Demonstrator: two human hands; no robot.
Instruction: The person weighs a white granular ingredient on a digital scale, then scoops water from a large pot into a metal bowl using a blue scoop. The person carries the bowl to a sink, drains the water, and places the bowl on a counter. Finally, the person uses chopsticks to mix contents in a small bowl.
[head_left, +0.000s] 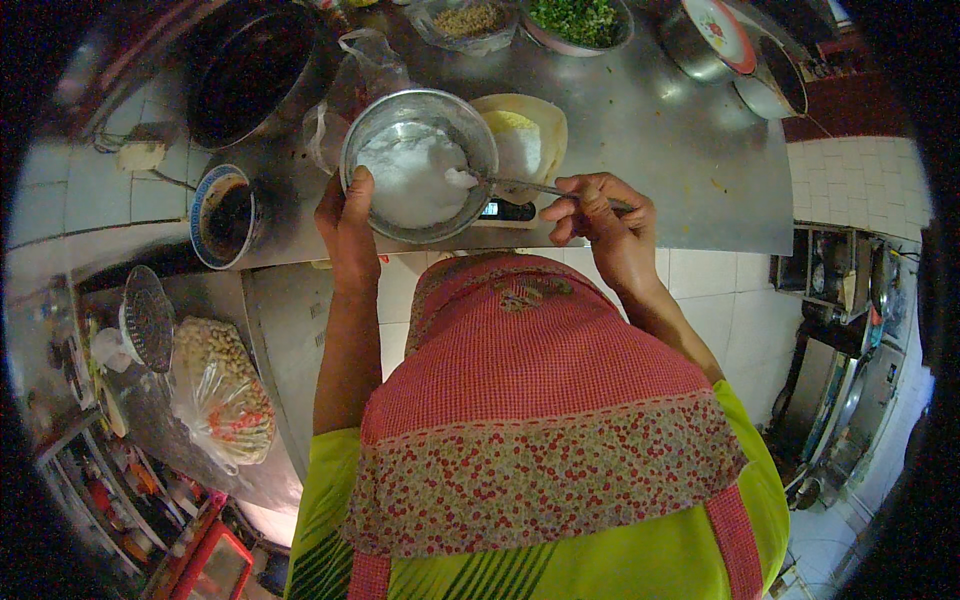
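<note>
A round metal bowl (420, 223) with white powder (416, 172) in it is gripped at its left rim by my left hand (351, 225), thumb over the edge. Between the thumb and fingers of my right hand (604, 214) is the handle of a metal spoon (532, 187); its end, at the bowl's right side, carries a lump of white powder. Behind and right of the bowl is a pale dish (556, 142) of yellow and white powder. That dish stands over a digital kitchen scale (517, 212) with a lit display.
A big dark pan (251, 82) and a patterned bowl (201, 217) with dark residue stand left on the steel table (675, 172). Farther back are a bag of grains (465, 22), a bowl of chopped greens (577, 26) and metal pots (694, 49). A bag of peanuts (217, 382) lies lower left.
</note>
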